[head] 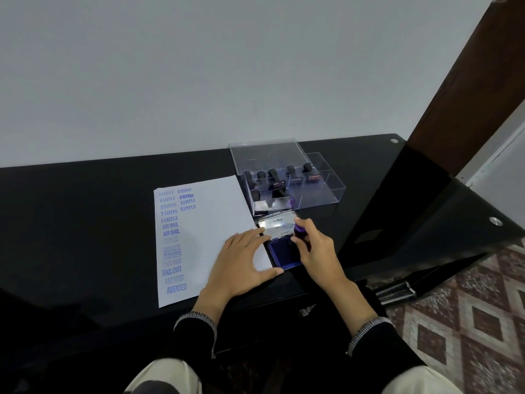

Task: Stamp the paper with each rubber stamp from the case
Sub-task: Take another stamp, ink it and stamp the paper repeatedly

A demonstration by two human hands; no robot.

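Note:
A white paper (210, 223) lies on the black table with two columns of blue stamped words down its left side. An open ink pad (281, 255) sits right of the paper, its metal lid (277, 224) tilted up behind the blue pad. My right hand (315, 250) grips a rubber stamp (299, 228) with a purple-stained handle and holds it down on the pad. My left hand (241, 264) lies flat with straight fingers on the paper's right edge, thumb against the pad's front corner. Behind stands a clear plastic case (318, 191) holding several black-handled stamps (272, 177).
The case's clear lid (267, 155) stands upright at the back, close to the grey wall. The black glass table (85, 223) ends at a corner on the right above a patterned tile floor (468, 322). A dark wooden frame (468, 81) rises at the right.

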